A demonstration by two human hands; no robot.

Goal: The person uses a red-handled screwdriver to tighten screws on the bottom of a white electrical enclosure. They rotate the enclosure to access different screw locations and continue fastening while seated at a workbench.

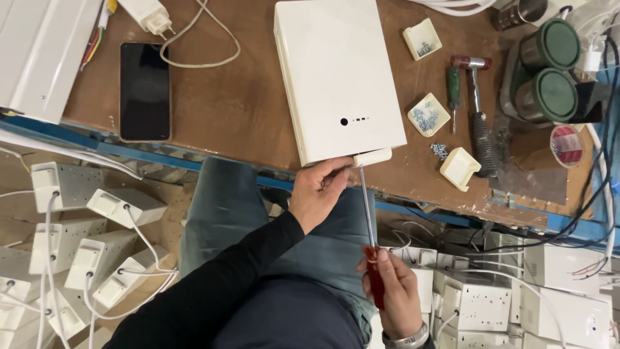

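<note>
1. Left hand (318, 190), sleeved in black, has its fingers pinched together on a small white plastic end piece (372, 157) at the near corner of a flat white rectangular plastic enclosure (336, 74).
2. Right hand (395, 294) is clamped around the red handle of a long-shafted screwdriver (367, 213).
3. The screwdriver's long axis runs nearly straight away from the person, handle low over the lap, tip up at the end piece, just beside the left fingertips.
4. The enclosure lies flat on the brown wooden surface (226, 110), its near edge overhanging the blue rim; the left hand is the nearer one to it.
5. Right of the enclosure sit three small cream square trays: the far one (422, 39) and the middle one (428, 115) hold small screws, and the nearest (460, 169) looks empty, with loose screws (439, 150) beside it.
6. A hammer (479, 116) and a green-handled screwdriver (454, 90) lie alongside.
</note>
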